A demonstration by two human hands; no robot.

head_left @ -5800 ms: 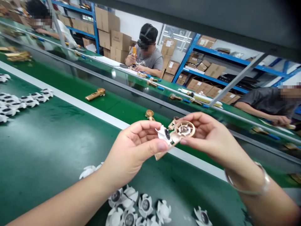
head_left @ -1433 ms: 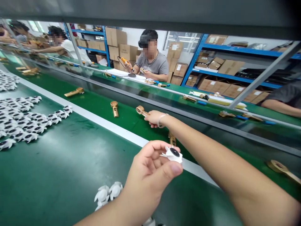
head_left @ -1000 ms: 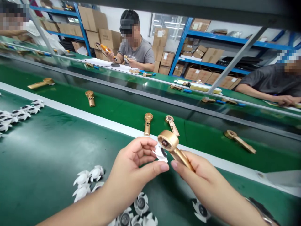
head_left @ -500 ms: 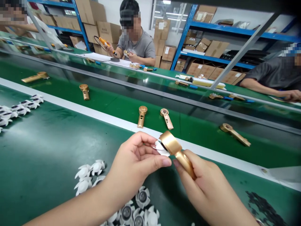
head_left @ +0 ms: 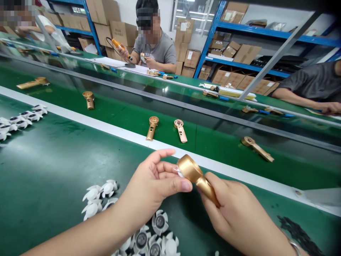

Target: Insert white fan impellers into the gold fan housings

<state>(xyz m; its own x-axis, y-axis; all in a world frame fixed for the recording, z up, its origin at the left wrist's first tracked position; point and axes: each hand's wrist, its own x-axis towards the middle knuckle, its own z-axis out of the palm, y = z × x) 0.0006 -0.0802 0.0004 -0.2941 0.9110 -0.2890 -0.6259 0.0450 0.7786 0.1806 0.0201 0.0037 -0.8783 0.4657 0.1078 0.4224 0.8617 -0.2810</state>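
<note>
Gold and glossy, the fan shell (head_left: 190,168) sits just right of the frame's centre, its handle gripped in my right hand (head_left: 229,206). I judge it light, stiff plastic, perhaps slick on the round ring; the narrow handle looks like the surest hold. My left hand (head_left: 157,181) pinches a white fan wheel (head_left: 180,173) at the ring's left edge, index finger lifted. The wheel should be light too, its thin vanes likely easy to snap, so the hub seems the safer place to press. Most of it is hidden by the ring and my fingers; I can't tell how deep it sits. At lower centre, loose wheels (head_left: 160,221) on the green desk (head_left: 66,160) are partly cut off by the bottom edge.
</note>
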